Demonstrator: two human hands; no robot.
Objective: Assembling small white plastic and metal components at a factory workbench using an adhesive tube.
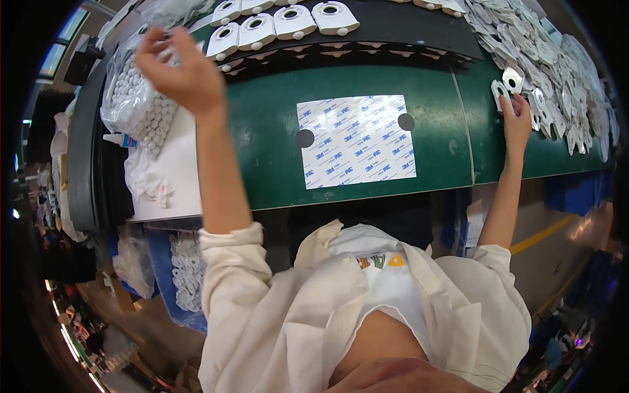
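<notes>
My left hand point(175, 71) is raised at the far left, slightly blurred, its fingers curved and apart. It hovers over a clear plastic bag point(124, 98) of small white balls point(156, 124), and nothing shows plainly in its grasp. On the right, my right hand point(517, 121) pinches a flat white plastic piece with a round hole point(500, 95) at the edge of a large heap of similar pieces point(557, 78). A silvery piece with a dark hole point(513, 81) lies just beyond its fingertips.
A patterned white sheet point(357, 150) with two dark discs point(304, 138) lies on the green table point(262, 157). At the back, a black tray stack point(406, 39) bears rows of white pieces point(294, 22). Blue bins point(160, 262) stand below the table.
</notes>
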